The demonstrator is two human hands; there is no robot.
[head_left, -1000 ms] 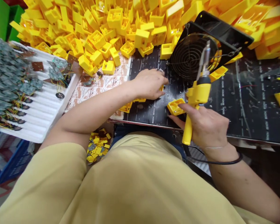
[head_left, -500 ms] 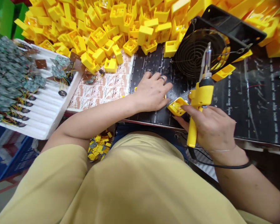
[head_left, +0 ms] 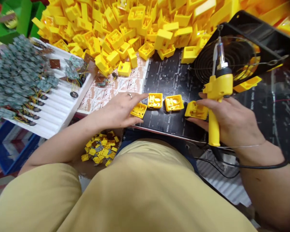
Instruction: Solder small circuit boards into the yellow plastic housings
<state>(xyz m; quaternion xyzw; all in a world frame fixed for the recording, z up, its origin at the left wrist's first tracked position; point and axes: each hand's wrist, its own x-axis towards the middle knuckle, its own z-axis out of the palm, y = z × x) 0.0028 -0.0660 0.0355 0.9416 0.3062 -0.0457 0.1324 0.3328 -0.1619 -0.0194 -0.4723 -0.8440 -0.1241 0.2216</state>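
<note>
Left of the black work mat (head_left: 169, 71), a white foam tray (head_left: 59, 111) holds rows of green circuit boards (head_left: 14, 74) trailing coloured wires; a blue plastic crate (head_left: 12, 151) sits below the tray. Beyond the mat rises a heap of yellow plastic housings (head_left: 125, 29), and a black-framed fan (head_left: 232, 54) stands at its far right corner. Small yellow pieces (head_left: 99, 151) lie just below the mat's near edge.

Four square yellow housings (head_left: 174, 102) sit in a row on the mat, open side up. The left hand (head_left: 116, 111) is open, its fingers at the leftmost housing. The right hand (head_left: 232, 122) is closed around a yellow soldering iron (head_left: 217, 87), fingertips reaching the rightmost housing.
</note>
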